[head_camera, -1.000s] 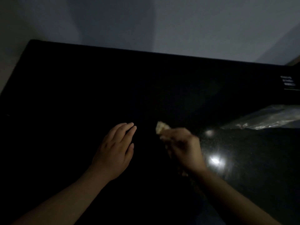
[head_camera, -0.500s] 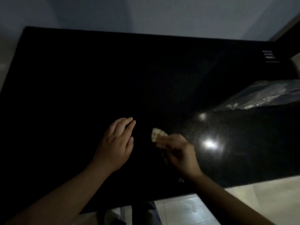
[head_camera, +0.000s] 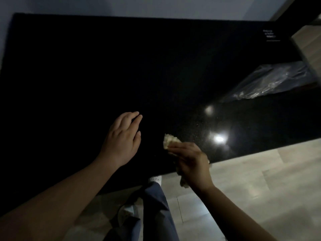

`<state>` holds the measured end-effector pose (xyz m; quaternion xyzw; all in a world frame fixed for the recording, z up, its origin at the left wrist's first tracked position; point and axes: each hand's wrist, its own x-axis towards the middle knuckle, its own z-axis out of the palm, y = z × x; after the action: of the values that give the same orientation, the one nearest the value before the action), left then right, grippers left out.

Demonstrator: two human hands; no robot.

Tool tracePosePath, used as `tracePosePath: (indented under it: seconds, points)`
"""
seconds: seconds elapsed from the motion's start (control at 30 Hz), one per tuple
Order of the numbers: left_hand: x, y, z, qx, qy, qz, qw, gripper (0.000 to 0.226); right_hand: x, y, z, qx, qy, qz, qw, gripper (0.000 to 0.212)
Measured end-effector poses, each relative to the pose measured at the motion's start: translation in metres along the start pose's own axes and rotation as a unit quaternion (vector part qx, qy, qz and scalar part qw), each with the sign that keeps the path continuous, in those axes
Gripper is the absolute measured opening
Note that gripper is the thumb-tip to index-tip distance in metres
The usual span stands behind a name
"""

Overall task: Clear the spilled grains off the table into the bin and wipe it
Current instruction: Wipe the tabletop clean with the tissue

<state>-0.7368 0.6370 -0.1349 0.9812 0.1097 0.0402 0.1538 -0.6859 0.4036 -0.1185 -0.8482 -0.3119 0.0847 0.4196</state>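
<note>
**Glossy black rectangular table** (head_camera: 86, 66), viewed from above in dim light. The left hand (head_camera: 121, 141) is laid palm-down on the table near its front edge, with the fingers straight and released and nothing held. The right hand (head_camera: 189, 160) is seen at the table's front edge, with its fingers curled around a crumpled pale yellowish cloth (head_camera: 169, 140). Whether the cloth's tip touches the tabletop cannot be told. Fine pale grains (head_camera: 197, 126) are scattered on the table's right part. A crumpled clear plastic bag (head_camera: 271, 80) is laid at the table's right end.
</note>
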Motion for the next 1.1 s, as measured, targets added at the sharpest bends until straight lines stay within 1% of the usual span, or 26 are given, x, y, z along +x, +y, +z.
tracePosePath:
  seconds: [0.07, 0.1, 0.2, 0.27, 0.3, 0.37, 0.43, 0.5, 0.6, 0.63, 0.67, 0.7, 0.73, 0.77, 0.83, 1.0, 1.1]
  points:
    - [-0.007, 0.001, 0.000, -0.004, 0.002, 0.007, 1.000, 0.055, 0.000, -0.005, -0.006, 0.029, -0.010, 0.046, 0.998, 0.022]
    - [-0.010, 0.001, 0.000, -0.005, 0.004, 0.009, 1.000, 0.055, 0.008, -0.002, -0.010, 0.033, 0.009, 0.063, 0.997, 0.023]
    - [-0.015, 0.000, 0.001, -0.003, 0.005, 0.012, 1.000, 0.055, 0.044, 0.017, -0.018, 0.010, 0.131, 0.131, 0.983, 0.021]
    - [-0.019, 0.000, 0.002, -0.008, 0.008, 0.011, 1.000, 0.055, 0.049, 0.019, -0.009, -0.015, 0.154, 0.135, 0.979, 0.020]
    - [-0.021, 0.000, 0.002, -0.009, 0.007, 0.011, 1.000, 0.054, 0.041, 0.016, 0.002, -0.036, 0.150, 0.113, 0.982, 0.022]
    - [-0.026, 0.000, 0.002, -0.008, 0.005, 0.009, 1.000, 0.054, 0.013, 0.002, 0.024, -0.065, 0.126, 0.039, 0.989, 0.023]
    - [-0.029, -0.002, 0.001, -0.016, 0.000, 0.013, 1.000, 0.054, -0.012, -0.011, 0.037, -0.046, 0.093, -0.006, 0.995, 0.019]
    - [-0.033, -0.004, -0.001, -0.030, -0.006, 0.024, 0.999, 0.053, -0.028, -0.020, 0.040, -0.015, 0.053, -0.012, 0.998, 0.019]
    - [-0.042, -0.012, -0.009, -0.069, 0.006, 0.042, 0.997, 0.050, -0.037, -0.033, 0.031, 0.024, -0.064, -0.026, 0.997, 0.016]
    - [-0.044, -0.015, -0.014, -0.086, 0.011, 0.043, 0.995, 0.048, -0.034, -0.037, 0.026, 0.036, -0.090, -0.027, 0.995, 0.015]
    - [-0.045, -0.020, -0.019, -0.100, 0.017, 0.044, 0.994, 0.047, -0.027, -0.040, 0.021, 0.050, -0.093, -0.011, 0.994, 0.011]
    - [-0.044, -0.024, -0.025, -0.109, 0.024, 0.043, 0.993, 0.046, -0.017, -0.041, 0.016, 0.070, -0.075, 0.016, 0.995, 0.009]
    - [-0.042, -0.029, -0.031, -0.115, 0.032, 0.038, 0.992, 0.045, -0.003, -0.042, 0.012, 0.081, -0.040, 0.041, 0.995, 0.010]
    - [-0.038, -0.034, -0.037, -0.117, 0.042, 0.029, 0.992, 0.045, 0.013, -0.043, 0.008, 0.085, -0.004, 0.059, 0.995, 0.012]
    - [-0.028, -0.043, -0.048, -0.116, 0.058, 0.009, 0.991, 0.046, 0.048, -0.044, 0.003, 0.097, 0.040, 0.078, 0.991, 0.014]
    - [0.001, -0.064, -0.064, -0.130, 0.060, -0.039, 0.989, 0.052, 0.122, -0.036, 0.005, 0.160, 0.084, 0.113, 0.977, 0.010]
    - [0.019, -0.075, -0.063, -0.137, 0.066, -0.058, 0.987, 0.055, 0.164, -0.024, 0.003, 0.157, 0.110, 0.116, 0.975, 0.013]
